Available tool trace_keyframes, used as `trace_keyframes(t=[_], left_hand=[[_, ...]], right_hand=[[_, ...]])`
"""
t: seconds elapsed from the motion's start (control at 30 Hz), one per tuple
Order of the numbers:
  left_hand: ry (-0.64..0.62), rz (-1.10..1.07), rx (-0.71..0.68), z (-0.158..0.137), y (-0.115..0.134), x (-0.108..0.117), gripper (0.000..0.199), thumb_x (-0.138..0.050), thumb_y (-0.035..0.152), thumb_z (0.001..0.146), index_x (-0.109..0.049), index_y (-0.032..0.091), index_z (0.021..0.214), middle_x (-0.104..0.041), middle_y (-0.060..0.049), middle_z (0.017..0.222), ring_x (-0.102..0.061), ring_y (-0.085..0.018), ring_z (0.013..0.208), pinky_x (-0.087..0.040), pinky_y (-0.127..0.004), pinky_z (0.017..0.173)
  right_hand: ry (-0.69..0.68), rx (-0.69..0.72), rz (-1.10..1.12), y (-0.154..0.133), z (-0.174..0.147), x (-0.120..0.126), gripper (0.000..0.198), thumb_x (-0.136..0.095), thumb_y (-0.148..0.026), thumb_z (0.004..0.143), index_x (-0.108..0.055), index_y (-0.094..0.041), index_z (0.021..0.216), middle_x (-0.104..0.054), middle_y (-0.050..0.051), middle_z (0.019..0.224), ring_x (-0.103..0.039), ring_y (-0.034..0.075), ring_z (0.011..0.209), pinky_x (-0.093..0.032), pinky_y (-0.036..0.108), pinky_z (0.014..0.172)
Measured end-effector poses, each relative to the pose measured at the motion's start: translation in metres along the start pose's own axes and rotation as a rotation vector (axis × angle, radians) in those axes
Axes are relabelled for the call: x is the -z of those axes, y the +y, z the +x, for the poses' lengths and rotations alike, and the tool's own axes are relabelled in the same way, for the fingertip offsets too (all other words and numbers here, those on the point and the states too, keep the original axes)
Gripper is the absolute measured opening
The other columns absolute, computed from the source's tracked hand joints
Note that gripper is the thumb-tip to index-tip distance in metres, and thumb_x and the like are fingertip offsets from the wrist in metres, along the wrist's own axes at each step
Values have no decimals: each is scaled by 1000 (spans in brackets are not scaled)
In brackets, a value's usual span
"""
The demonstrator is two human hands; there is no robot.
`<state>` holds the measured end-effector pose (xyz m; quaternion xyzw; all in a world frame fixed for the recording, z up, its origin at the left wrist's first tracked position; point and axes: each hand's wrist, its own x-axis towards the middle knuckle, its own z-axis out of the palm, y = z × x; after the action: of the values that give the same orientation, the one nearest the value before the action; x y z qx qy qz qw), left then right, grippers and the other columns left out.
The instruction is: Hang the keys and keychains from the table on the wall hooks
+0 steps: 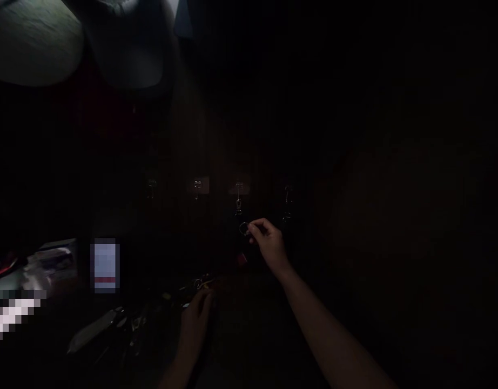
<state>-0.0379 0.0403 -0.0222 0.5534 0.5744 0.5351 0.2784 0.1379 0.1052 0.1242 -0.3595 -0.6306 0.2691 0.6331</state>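
Right now your right hand (270,246) is making a narrow pinch, thumb and fingertips nearly meeting on the right edge of a metal ring (240,227). The ring is hanging just left of those fingertips, with a clasp (239,205) and its hook (239,189) sitting above them. Another hook (288,192) is standing up and to the right of the pinch, leaving a dark gap between; a third hook (197,186) is sitting well to the left. A red tag (242,260) is showing below the fingertips — you can't tell what it is joining.

Your left hand (194,319) is curling low, its fingertips reaching a cluster of small items (200,282); whether it is gripping any is too dim to tell. Some room is lying between the two hands' fingers. A clear packet (93,330) is resting left of the left fingers, and farther left a bright rectangle (105,265) is showing only as coarse blocks. Both forearms are running off the bottom edge, and a pale rounded shape (34,46), far up-left of your fingers, is being cut by the frame — darkness is hiding whatever lies far right.
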Motion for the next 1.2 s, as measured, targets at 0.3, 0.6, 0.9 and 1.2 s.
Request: trace_keyframes(t=[0.3, 0.6, 0.9, 1.2], left_hand=[[0, -36, 49, 0, 3, -1, 35, -46, 48, 78, -66, 20, 89, -72, -3, 87, -65, -21, 83, -50, -26, 70], [-26, -37, 67, -1, 5, -3, 41, -46, 54, 78, -65, 19, 88, -66, -1, 66, -63, -19, 69, -48, -25, 63], [-48, 10, 100, -1, 12, 0, 38, -45, 48, 80, -65, 19, 94, -71, -3, 85, -64, -22, 85, -47, -27, 74], [-30, 4, 74, 0, 10, 1, 36, -44, 45, 81, -65, 19, 94, -70, -5, 100, -64, -22, 94, -46, -28, 81]], right_hand=[[46, 90, 25, -11, 41, -16, 19, -58, -38, 74, -57, -19, 74, -57, -3, 63, -49, 9, 49, -41, 22, 50], [104, 57, 25, -3, 63, -26, 19, -59, -37, 70, -57, -19, 69, -54, -4, 60, -47, 8, 44, -38, 22, 46], [94, 36, 29, 12, 55, -24, 19, -58, -38, 72, -58, -19, 73, -56, -4, 61, -48, 8, 44, -38, 21, 46], [85, -23, 53, 25, 41, -22, 18, -59, -36, 71, -58, -19, 74, -57, -3, 61, -49, 8, 45, -39, 22, 46]])
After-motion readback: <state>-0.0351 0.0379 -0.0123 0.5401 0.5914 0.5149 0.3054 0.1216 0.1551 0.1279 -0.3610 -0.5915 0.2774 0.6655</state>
